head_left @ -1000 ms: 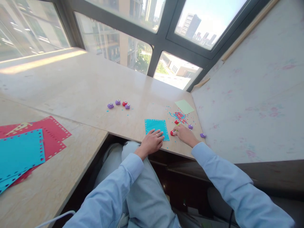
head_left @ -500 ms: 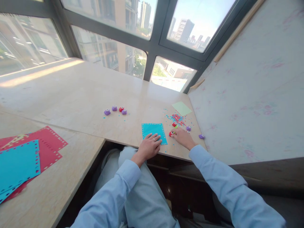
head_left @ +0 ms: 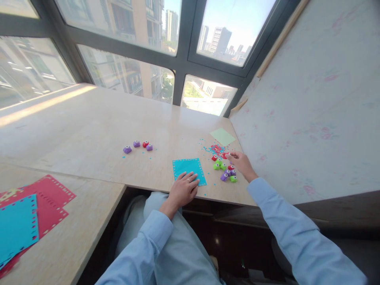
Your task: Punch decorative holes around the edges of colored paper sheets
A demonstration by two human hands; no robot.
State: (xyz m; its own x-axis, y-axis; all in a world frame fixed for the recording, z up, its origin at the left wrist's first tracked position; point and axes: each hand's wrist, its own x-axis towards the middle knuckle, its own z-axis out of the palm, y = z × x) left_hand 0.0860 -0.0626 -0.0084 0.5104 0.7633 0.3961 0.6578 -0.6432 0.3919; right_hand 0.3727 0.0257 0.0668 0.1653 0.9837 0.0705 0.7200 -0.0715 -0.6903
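Note:
My left hand (head_left: 184,187) lies flat, fingers stretched, on a blue square of paper (head_left: 186,164) with small holes punched along its edges. My right hand (head_left: 240,161) pinches a red craft hole punch (head_left: 226,155) between thumb and fingertips, just above the table. Near it sits a cluster of small punches: a red punch (head_left: 214,158), green punches (head_left: 217,165) and purple punches (head_left: 224,177). Red and blue paper bits (head_left: 217,149) lie in a scattered heap behind the cluster. A pale green square of paper (head_left: 222,136) rests beyond them.
Several purple punches (head_left: 127,149) and a red punch (head_left: 145,144) stand in a group left of the blue paper. Punched red sheets (head_left: 55,190) and blue sheets (head_left: 20,221) overlap at far left. A wall (head_left: 311,118) rises along the right, with windows (head_left: 208,91) behind.
My right hand has moved away and to the right, holding a red punch, and the cluster it was covering now shows. My left hand stays on the blue paper. The view has shifted slightly.

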